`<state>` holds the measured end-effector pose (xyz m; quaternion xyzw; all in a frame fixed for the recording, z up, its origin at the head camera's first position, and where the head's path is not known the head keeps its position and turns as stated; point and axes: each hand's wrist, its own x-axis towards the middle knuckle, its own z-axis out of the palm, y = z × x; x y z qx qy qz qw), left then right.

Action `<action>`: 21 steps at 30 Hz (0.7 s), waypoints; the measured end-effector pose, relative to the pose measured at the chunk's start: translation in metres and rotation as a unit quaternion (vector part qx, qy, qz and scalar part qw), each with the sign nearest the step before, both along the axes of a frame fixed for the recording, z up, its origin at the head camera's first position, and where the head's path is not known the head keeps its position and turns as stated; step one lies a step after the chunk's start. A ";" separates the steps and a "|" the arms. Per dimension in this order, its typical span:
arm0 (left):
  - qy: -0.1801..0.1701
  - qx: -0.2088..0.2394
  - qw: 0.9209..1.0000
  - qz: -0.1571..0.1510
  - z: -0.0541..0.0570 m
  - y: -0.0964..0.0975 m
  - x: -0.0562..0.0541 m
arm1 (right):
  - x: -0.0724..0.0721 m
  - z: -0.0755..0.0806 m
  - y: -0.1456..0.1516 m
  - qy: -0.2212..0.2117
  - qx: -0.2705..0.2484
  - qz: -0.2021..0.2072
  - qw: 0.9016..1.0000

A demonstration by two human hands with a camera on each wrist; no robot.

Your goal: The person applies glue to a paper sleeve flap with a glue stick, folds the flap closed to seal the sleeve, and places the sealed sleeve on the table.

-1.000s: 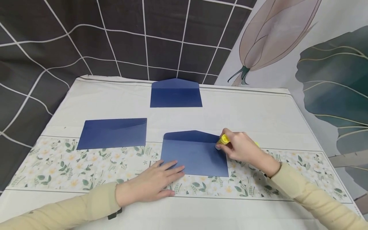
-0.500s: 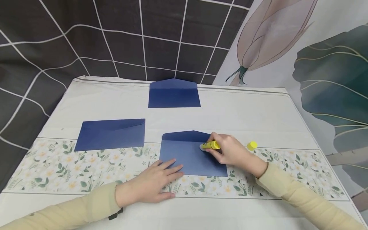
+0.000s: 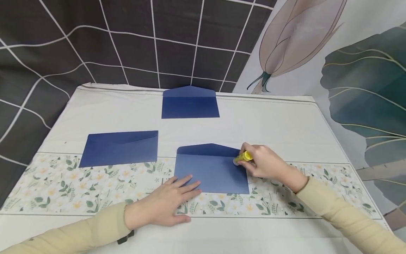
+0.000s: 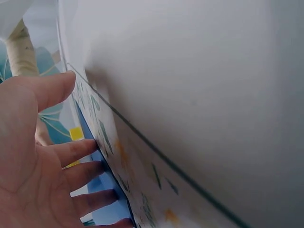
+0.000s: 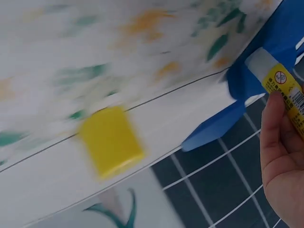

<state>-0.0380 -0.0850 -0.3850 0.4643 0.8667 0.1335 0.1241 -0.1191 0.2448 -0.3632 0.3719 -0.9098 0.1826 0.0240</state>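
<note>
A blue envelope [image 3: 209, 176] lies in front of me with its pointed flap [image 3: 206, 149] unfolded away from me. My left hand [image 3: 165, 204] rests with spread, straight fingers on its near left corner; the left wrist view shows the fingertips [image 4: 110, 194] along the blue edge. In my right hand [image 3: 268, 162] I grip a yellow glue stick [image 3: 246, 156], its whitish tip down at the envelope's right side, near the flap fold. The right wrist view shows the printed barrel [image 5: 285, 85] between thumb and fingers. Its loose yellow cap [image 5: 111, 141] stands on the cloth, hidden in the head view.
A second blue envelope [image 3: 120, 148] lies to the left, its flap folded down. Farther back, a third envelope [image 3: 190, 106] has its flap raised at the table's back edge. The white cloth [image 3: 269, 120] carries a floral band. A dark gridded curtain [image 3: 127, 42] hangs behind.
My right hand swept the glue stick left toward the middle of the envelope, then back to its right side. The cap, visible half a second ago, is covered again. My left hand stayed put.
</note>
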 end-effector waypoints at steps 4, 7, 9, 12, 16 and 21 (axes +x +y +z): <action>0.002 0.004 1.000 0.000 0.000 0.000 0.000 | -0.008 -0.003 -0.026 0.006 -0.011 0.025 1.000; 0.000 0.002 1.000 0.000 0.000 0.000 0.000 | -0.012 -0.005 -0.049 0.007 -0.013 0.045 0.999; 0.000 -0.001 1.000 0.000 0.001 0.000 0.000 | -0.016 -0.006 -0.064 0.008 -0.011 0.058 0.998; 0.001 -0.004 1.000 0.002 0.001 0.001 0.000 | -0.021 -0.006 -0.083 0.007 0.000 0.074 0.997; 0.002 -0.012 1.000 0.003 0.001 0.001 0.000 | -0.025 -0.003 -0.096 0.006 0.020 0.091 0.996; -0.006 -0.012 1.000 -0.001 0.001 0.000 -0.002 | -0.023 0.001 -0.090 -0.003 0.027 0.092 0.995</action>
